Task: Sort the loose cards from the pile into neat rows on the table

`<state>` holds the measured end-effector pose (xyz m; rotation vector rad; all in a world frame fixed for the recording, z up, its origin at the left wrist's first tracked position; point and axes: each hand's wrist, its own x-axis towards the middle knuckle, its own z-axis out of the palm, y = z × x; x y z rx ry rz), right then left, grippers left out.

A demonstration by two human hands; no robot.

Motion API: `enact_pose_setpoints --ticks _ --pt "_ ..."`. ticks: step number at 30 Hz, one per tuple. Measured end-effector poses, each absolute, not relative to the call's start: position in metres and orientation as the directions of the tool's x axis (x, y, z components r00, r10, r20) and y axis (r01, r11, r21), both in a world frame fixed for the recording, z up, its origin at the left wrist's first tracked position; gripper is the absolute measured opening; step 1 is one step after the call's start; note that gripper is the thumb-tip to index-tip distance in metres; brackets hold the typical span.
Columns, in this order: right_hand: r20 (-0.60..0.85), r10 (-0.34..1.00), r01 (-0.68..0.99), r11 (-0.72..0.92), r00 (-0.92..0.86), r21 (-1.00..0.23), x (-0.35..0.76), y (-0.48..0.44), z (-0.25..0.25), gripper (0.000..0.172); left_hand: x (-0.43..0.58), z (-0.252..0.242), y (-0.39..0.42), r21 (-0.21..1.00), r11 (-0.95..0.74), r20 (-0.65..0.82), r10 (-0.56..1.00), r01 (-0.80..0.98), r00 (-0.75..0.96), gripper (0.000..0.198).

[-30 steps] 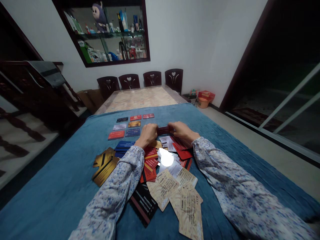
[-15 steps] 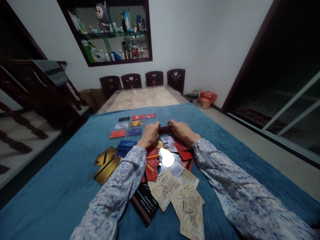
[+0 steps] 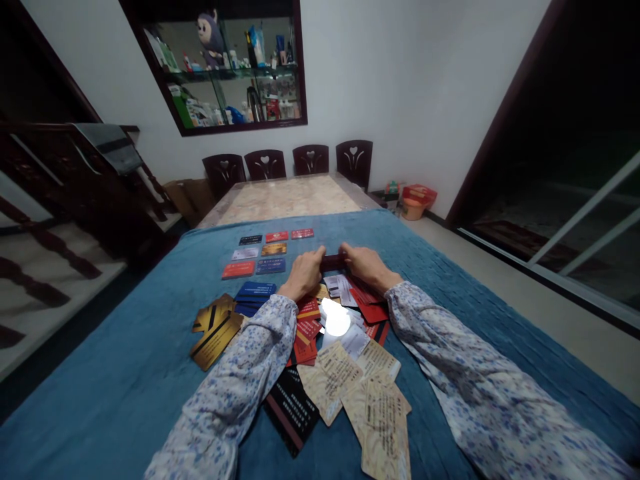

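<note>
A small dark reddish stack of cards [image 3: 333, 263] is gripped at its two ends, its edge facing me. My left hand [image 3: 305, 273] is closed on the left end, and my right hand [image 3: 369, 268] is closed on the right end. Below the hands lies a loose spread: white cards [image 3: 340, 288], red cards [image 3: 371, 307], beige patterned cards [image 3: 330, 380] and a black card [image 3: 293, 410]. Left of my left forearm are blue cards [image 3: 255, 295] and gold cards [image 3: 216, 340]. A bright glare hides part of the white cards in the middle.
Beyond my left hand, several neat card stacks stand in rows, among them a red stack [image 3: 239, 269] and a purple-blue stack [image 3: 271, 265]. A blue cloth [image 3: 125, 333] covers the near table; the bare marble-look tabletop [image 3: 290, 195] and dark chairs [image 3: 311, 160] lie behind.
Both hands still hold the card stack at its ends, tipped slightly differently. The whole view has shifted a little; the cards on the cloth lie as before.
</note>
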<state>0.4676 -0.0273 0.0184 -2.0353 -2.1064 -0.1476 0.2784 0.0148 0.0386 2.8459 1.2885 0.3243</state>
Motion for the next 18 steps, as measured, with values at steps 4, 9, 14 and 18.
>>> enact_pose_setpoints --ticks 4,9,14,18 --pt "0.193 0.981 0.996 0.033 -0.017 -0.078 0.465 -0.029 0.021 0.032 0.278 0.033 0.018 0.175 -0.642 0.197 0.766 0.747 0.612 0.043" --pt "0.171 0.984 0.996 0.06 -0.048 -0.067 0.462 -0.032 0.023 0.035 0.279 0.027 0.021 0.241 -0.622 0.219 0.782 0.745 0.583 0.041" --pt "0.234 0.969 0.993 0.099 -0.082 -0.06 0.463 -0.031 0.018 0.042 0.278 0.027 0.024 0.287 -0.61 0.258 0.791 0.738 0.554 0.041" --pt "0.32 0.941 0.988 0.137 -0.107 -0.074 0.465 -0.028 0.012 0.048 0.278 0.029 0.024 0.322 -0.624 0.295 0.781 0.712 0.551 0.038"
